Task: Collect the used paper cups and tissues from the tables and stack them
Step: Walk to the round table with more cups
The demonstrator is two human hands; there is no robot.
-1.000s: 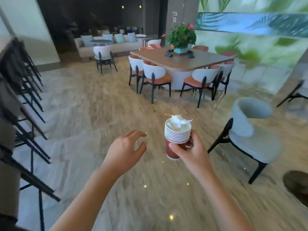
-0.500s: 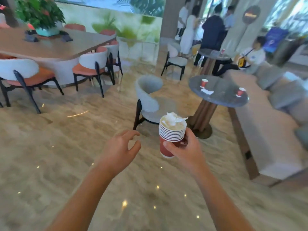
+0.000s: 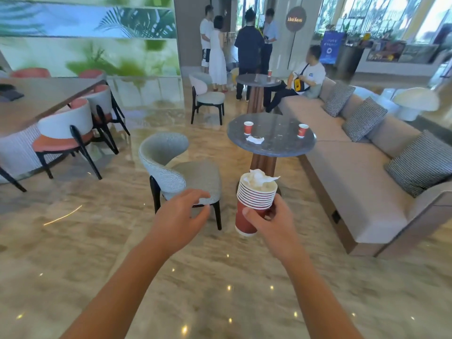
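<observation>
Two cups wait on the round counter [image 3: 276,146] ahead of me.
Left cup [image 3: 248,127], right cup [image 3: 302,130] and a tissue [image 3: 255,139] sit straight ahead, well past both hands. My right hand [image 3: 274,221] wraps the upright cup stack [image 3: 254,204]. My left hand [image 3: 181,214] is free, its fingers [image 3: 198,195] loose and holding nothing, near the grey chair [image 3: 171,167]. Shiny floor lies between.

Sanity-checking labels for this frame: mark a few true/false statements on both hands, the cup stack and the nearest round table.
1. The right hand grips a stack of red cups. True.
2. The stack's top cup is empty. False: a crumpled tissue sits in it.
3. The round table bears a left cup, a right cup and a loose tissue. True.
4. The left hand holds a cup. False: it holds nothing, its fingers loosely curled.
</observation>
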